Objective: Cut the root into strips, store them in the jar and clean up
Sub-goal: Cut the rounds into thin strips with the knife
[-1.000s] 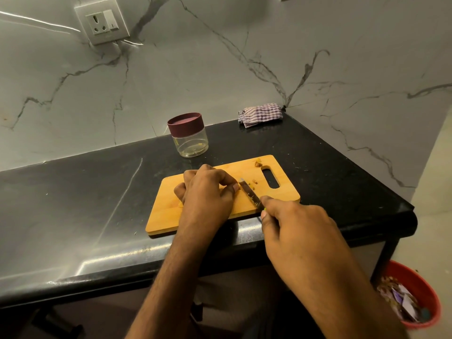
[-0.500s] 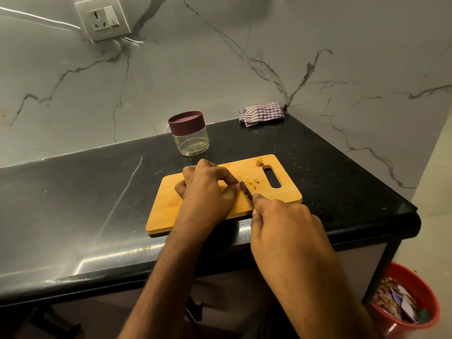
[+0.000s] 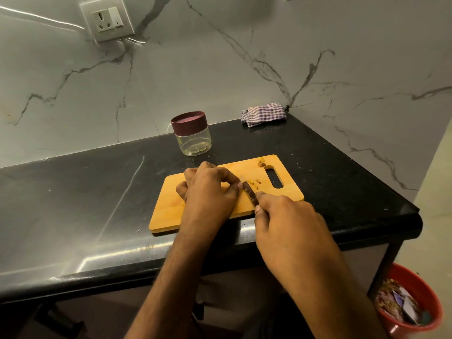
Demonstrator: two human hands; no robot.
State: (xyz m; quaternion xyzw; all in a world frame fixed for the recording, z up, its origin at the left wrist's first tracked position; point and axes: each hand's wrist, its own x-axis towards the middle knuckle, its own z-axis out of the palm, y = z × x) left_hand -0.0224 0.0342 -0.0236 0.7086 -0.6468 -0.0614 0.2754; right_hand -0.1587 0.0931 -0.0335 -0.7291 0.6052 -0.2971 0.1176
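Right hand [image 3: 288, 223] slid its knife [image 3: 249, 193] closer beside small yellowish root pieces [image 3: 255, 181].

The left stretch of the desk [image 3: 73, 204] lies bare from the wall to the front edge, giving broad room for a hand to pass. Both hands crowd the middle of the cutting board [image 3: 171, 211]: the left hand [image 3: 208, 192] curled on it, the right hand [image 3: 288, 223] gripping a knife [image 3: 249, 192] just beside. Behind the board, a lidded jar [image 3: 192, 134] stands near its far edge. A folded checked cloth [image 3: 264, 113] fills the back corner. Right of the board, a bare strip runs to the desk's end; below it stands a red bin [image 3: 420, 289].
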